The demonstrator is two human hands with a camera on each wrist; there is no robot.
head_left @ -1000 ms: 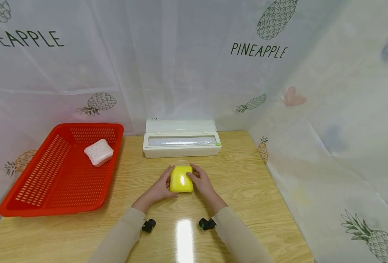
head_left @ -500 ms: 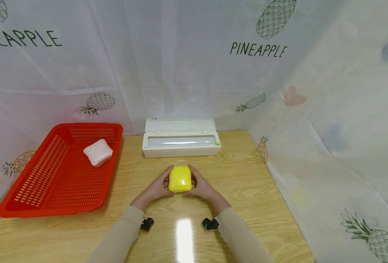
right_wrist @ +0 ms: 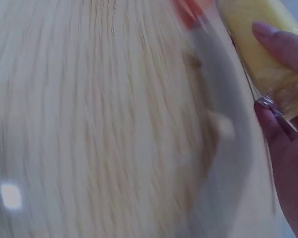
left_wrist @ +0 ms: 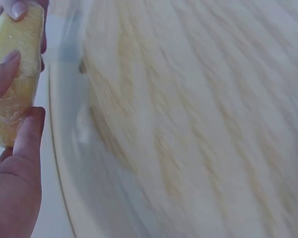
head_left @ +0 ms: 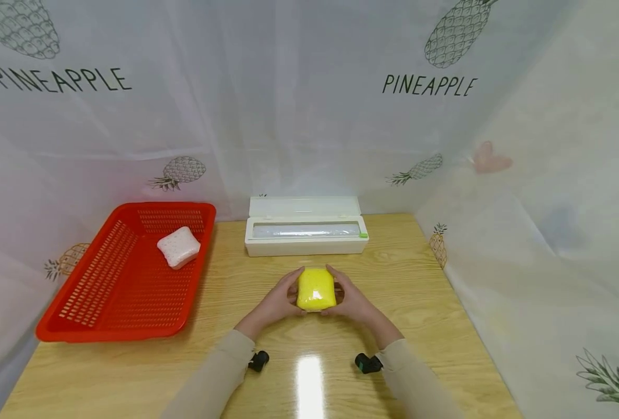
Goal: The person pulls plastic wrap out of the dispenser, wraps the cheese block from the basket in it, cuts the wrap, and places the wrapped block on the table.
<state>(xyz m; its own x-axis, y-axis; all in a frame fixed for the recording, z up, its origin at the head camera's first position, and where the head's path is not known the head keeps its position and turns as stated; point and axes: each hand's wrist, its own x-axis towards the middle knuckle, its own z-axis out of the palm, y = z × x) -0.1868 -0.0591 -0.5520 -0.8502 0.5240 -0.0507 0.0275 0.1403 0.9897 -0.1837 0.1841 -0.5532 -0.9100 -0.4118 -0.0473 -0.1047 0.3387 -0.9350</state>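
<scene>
A yellow block that looks like a sponge (head_left: 316, 287), wrapped in clear film, is held between both hands over the table. My left hand (head_left: 279, 298) grips its left side, thumb at the near edge and fingers at the far side. On the opposite side my right hand (head_left: 354, 298) grips it in the same way. In the left wrist view, crinkled film shows on the wrapped sponge (left_wrist: 19, 84). A gathered bit of film sticks out near the right hand's thumb in the right wrist view, below the yellow sponge (right_wrist: 260, 47).
Behind the hands stands a white film dispenser box (head_left: 306, 248), lid raised, with a roll inside. A red plastic basket (head_left: 131, 334) on the left holds a white speckled sponge-like block (head_left: 179, 247). The wooden table (head_left: 419, 326) meets a pineapple-print curtain (head_left: 299, 116) behind and at right.
My right thumb has gone from the top of the sponge to its near edge. The head view has turned left, and the sponge sits slightly farther right relative to the dispenser box.
</scene>
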